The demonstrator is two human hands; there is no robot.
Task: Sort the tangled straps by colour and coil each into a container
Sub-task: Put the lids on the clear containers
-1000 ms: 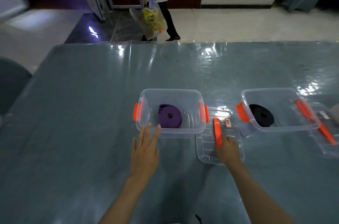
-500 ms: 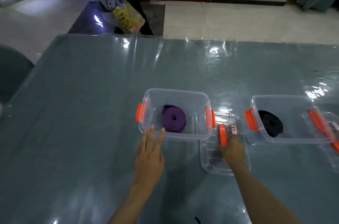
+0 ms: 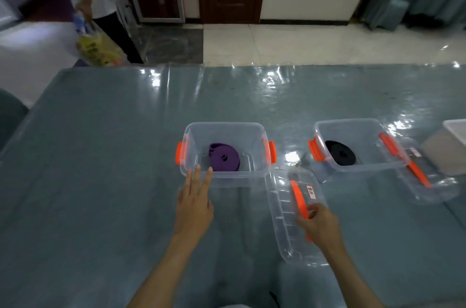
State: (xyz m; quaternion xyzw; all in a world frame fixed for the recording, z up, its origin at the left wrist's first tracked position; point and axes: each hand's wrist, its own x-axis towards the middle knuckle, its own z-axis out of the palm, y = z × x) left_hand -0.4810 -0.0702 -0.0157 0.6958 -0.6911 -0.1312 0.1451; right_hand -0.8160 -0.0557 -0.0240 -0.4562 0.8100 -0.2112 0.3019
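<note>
Pulled nearer since before, the clear lid (image 3: 285, 219) sits gripped in my right hand (image 3: 319, 225) fingers; left hand (image 3: 194, 206) fingers spread against the purple-strap box (image 3: 224, 179).

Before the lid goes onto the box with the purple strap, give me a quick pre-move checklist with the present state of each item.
1. Purple strap coiled inside its box: ok.
2. Nothing sticking above the box rim: ok.
3. Left hand steadying the box, fingertips at the near wall: ok.
4. Right hand gripping the lid by its orange handle: ok.
5. Lid lined up over the box: not ok, beside it.
6. Side latches swung open: cannot tell.
</note>
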